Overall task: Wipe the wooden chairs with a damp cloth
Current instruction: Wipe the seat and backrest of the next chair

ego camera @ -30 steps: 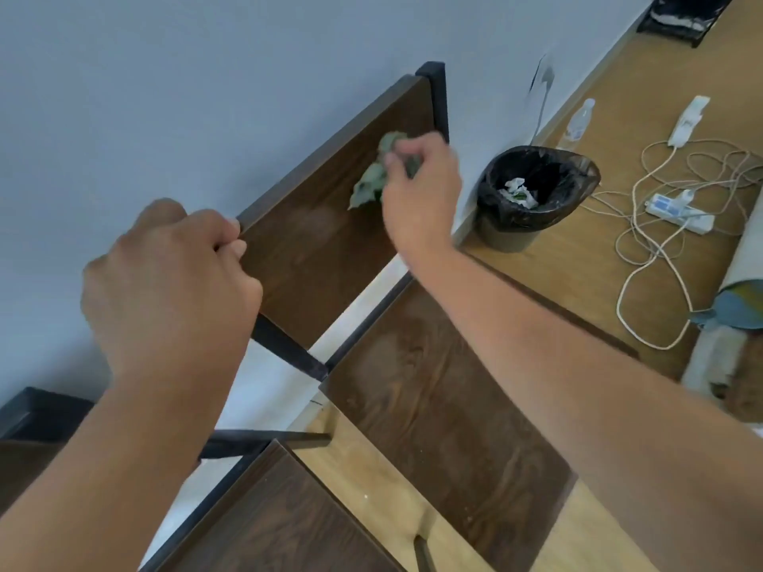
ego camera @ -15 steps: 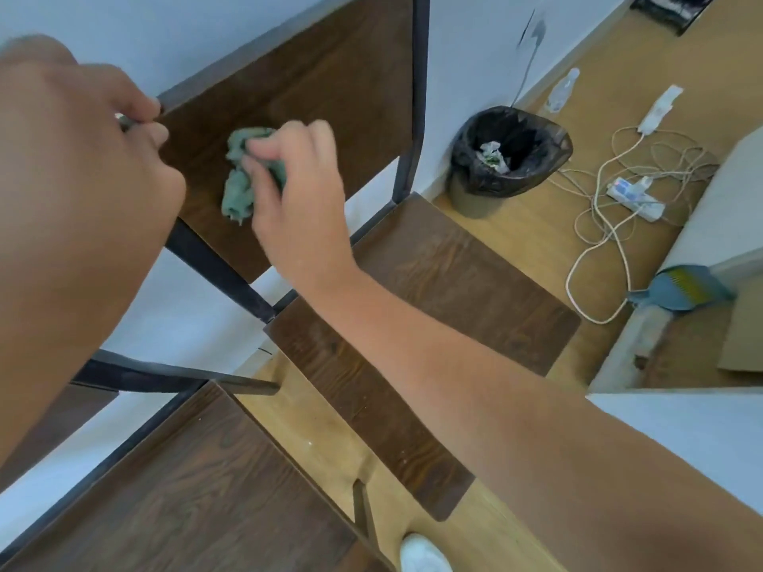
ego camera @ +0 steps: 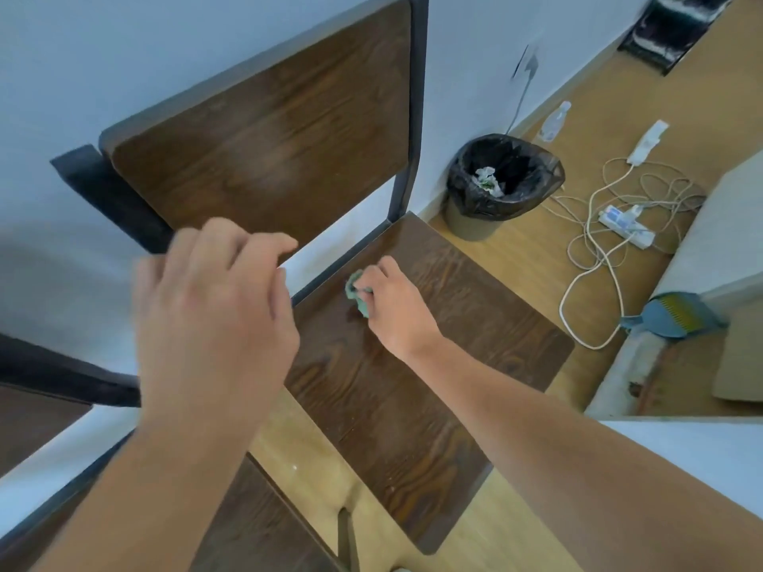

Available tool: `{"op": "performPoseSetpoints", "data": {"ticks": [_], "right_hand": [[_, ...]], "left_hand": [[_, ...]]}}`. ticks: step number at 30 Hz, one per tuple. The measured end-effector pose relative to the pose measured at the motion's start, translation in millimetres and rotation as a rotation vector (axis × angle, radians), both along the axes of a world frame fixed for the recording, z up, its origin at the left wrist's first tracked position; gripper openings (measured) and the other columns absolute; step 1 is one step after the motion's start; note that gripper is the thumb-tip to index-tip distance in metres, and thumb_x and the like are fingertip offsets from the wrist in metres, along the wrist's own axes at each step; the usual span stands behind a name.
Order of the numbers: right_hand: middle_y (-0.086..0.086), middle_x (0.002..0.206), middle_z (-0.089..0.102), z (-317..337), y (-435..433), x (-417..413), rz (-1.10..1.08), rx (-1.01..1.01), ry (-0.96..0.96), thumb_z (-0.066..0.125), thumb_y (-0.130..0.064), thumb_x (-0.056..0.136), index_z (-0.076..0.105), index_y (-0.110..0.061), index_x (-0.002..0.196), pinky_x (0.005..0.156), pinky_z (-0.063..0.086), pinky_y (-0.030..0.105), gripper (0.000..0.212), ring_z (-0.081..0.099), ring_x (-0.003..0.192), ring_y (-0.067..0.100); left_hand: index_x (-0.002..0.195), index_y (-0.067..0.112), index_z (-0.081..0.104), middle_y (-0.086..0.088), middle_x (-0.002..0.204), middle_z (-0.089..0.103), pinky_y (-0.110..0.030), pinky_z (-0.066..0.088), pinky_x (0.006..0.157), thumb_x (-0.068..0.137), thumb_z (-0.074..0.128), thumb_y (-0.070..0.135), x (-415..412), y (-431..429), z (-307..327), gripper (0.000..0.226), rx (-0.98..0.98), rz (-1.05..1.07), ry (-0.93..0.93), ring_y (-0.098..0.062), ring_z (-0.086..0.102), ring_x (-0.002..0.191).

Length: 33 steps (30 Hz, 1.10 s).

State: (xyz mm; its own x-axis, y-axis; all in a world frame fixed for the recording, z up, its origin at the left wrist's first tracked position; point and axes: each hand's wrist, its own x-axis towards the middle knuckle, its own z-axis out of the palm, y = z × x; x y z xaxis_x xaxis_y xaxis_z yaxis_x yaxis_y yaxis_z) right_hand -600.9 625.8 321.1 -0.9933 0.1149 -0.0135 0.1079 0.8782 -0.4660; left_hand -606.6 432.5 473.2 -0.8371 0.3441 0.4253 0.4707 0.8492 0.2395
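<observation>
Now right hand [ego camera: 390, 307] clutches one green cloth [ego camera: 356, 293] on chair seat [ego camera: 454, 324]; left hand [ego camera: 214, 307] loose, empty.

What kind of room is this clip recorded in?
Probably a room in a home or rented lodging, though that is a guess: wood-look floor, a lined waste bin by the wall, a power strip with loose cables, and dark wooden chairs.

Cloth pressed to the chair seat

The right hand [ego camera: 396, 311] bunches a green cloth [ego camera: 356, 294] against the dark wooden seat [ego camera: 446, 353] near its back edge; the left hand [ego camera: 214, 307] hovers blurred, fingers loosely curled, holding nothing.
</observation>
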Motion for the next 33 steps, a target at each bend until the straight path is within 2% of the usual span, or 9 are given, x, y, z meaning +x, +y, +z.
{"op": "performPoseSetpoints", "data": {"ticks": [3, 7, 12, 14, 17, 20, 22, 29, 33], "right_hand": [[0.007, 0.111, 0.048, -35.8, 24.8, 31.8, 0.098, 0.134, -0.136, 0.07, 0.001, 0.086, 0.056, -0.009, 0.107, 0.084, 0.055, 0.034, 0.028, 0.06, 0.098, 0.025], [0.007, 0.113, 0.048, -47.8, 61.3, 42.6, 0.068, 0.237, -0.149, 0.075, 0.001, 0.077, 0.057, -0.01, 0.115, 0.087, 0.054, 0.039, 0.043, 0.054, 0.101, 0.025], [0.01, 0.11, 0.049, -43.1, 142.1, 46.0, -0.137, 0.344, -0.197, 0.083, 0.001, 0.068, 0.059, -0.007, 0.116, 0.085, 0.05, 0.043, 0.054, 0.053, 0.098, 0.03], [0.013, 0.105, 0.049, -39.2, 182.3, 50.9, -0.272, 0.391, -0.229, 0.076, 0.004, 0.073, 0.063, -0.005, 0.109, 0.082, 0.052, 0.044, 0.04, 0.054, 0.095, 0.035], [0.013, 0.104, 0.051, -31.6, 219.8, 70.9, -0.542, 0.328, -0.157, 0.06, -0.001, 0.093, 0.064, -0.004, 0.106, 0.083, 0.049, 0.043, 0.014, 0.056, 0.093, 0.034], [0.003, 0.099, 0.05, -37.1, 220.6, 105.3, -0.477, 0.285, -0.147, 0.054, -0.006, 0.098, 0.061, -0.011, 0.098, 0.081, 0.052, 0.043, 0.009, 0.056, 0.088, 0.026], [0.002, 0.093, 0.048, -44.4, 217.0, 125.7, -0.459, 0.285, -0.154, 0.056, -0.002, 0.096, 0.059, -0.012, 0.09, 0.074, 0.052, 0.042, 0.012, 0.055, 0.08, 0.024], [0.0, 0.09, 0.043, -59.5, 163.9, 163.6, -0.421, 0.248, -0.015, 0.056, -0.004, 0.096, 0.057, -0.007, 0.091, 0.063, 0.043, 0.032, 0.006, 0.049, 0.072, 0.021], [0.0, 0.091, 0.042, -63.0, 123.6, 184.0, -0.403, 0.233, 0.017, 0.056, -0.004, 0.095, 0.057, -0.008, 0.091, 0.061, 0.047, 0.033, 0.005, 0.046, 0.071, 0.018]], "left_hand": [[0.107, 0.018, 0.081, -0.003, 0.09, 0.074, -0.048, 0.054, 0.08, 0.092, 0.073, 0.014, 28.6, 17.5, -52.7, 0.017, -0.122, -0.054, -0.272, -0.026, 0.07, 0.075], [0.093, 0.022, 0.087, 0.003, 0.085, 0.079, -0.048, 0.059, 0.086, 0.086, 0.083, 0.01, 31.5, 30.4, -96.1, 0.014, -0.124, -0.068, -0.442, -0.024, 0.071, 0.062], [0.13, 0.034, 0.073, 0.007, 0.117, 0.08, -0.036, 0.053, 0.096, 0.103, 0.062, 0.024, 29.4, 47.7, -118.3, 0.03, -0.2, -0.088, -0.527, -0.018, 0.075, 0.095], [0.146, 0.034, 0.056, 0.008, 0.117, 0.08, -0.036, 0.05, 0.1, 0.107, 0.055, 0.028, 30.2, 54.7, -122.8, 0.04, -0.236, -0.126, -0.588, -0.016, 0.075, 0.102], [0.151, 0.033, 0.047, 0.008, 0.112, 0.076, -0.037, 0.048, 0.103, 0.107, 0.053, 0.031, 37.4, 64.6, -132.2, 0.044, -0.231, -0.209, -0.644, -0.014, 0.07, 0.105], [0.153, 0.038, 0.045, 0.008, 0.144, 0.055, -0.041, 0.044, 0.111, 0.102, 0.062, 0.022, 51.8, 72.4, -149.0, 0.056, -0.242, -0.307, -0.675, -0.015, 0.051, 0.133], [0.154, 0.037, 0.043, 0.007, 0.148, 0.048, -0.043, 0.042, 0.11, 0.103, 0.061, 0.026, 66.7, 78.6, -160.0, 0.055, -0.267, -0.345, -0.707, -0.017, 0.045, 0.137], [0.149, 0.033, 0.052, 0.007, 0.143, 0.052, -0.04, 0.043, 0.108, 0.102, 0.059, 0.024, 111.8, 84.9, -175.6, 0.048, -0.175, -0.339, -0.749, -0.019, 0.047, 0.135], [0.13, 0.029, 0.068, 0.004, 0.12, 0.062, -0.04, 0.053, 0.09, 0.093, 0.069, 0.018, 128.0, 62.7, -174.4, 0.039, -0.094, -0.239, -0.779, -0.02, 0.061, 0.111]]}}
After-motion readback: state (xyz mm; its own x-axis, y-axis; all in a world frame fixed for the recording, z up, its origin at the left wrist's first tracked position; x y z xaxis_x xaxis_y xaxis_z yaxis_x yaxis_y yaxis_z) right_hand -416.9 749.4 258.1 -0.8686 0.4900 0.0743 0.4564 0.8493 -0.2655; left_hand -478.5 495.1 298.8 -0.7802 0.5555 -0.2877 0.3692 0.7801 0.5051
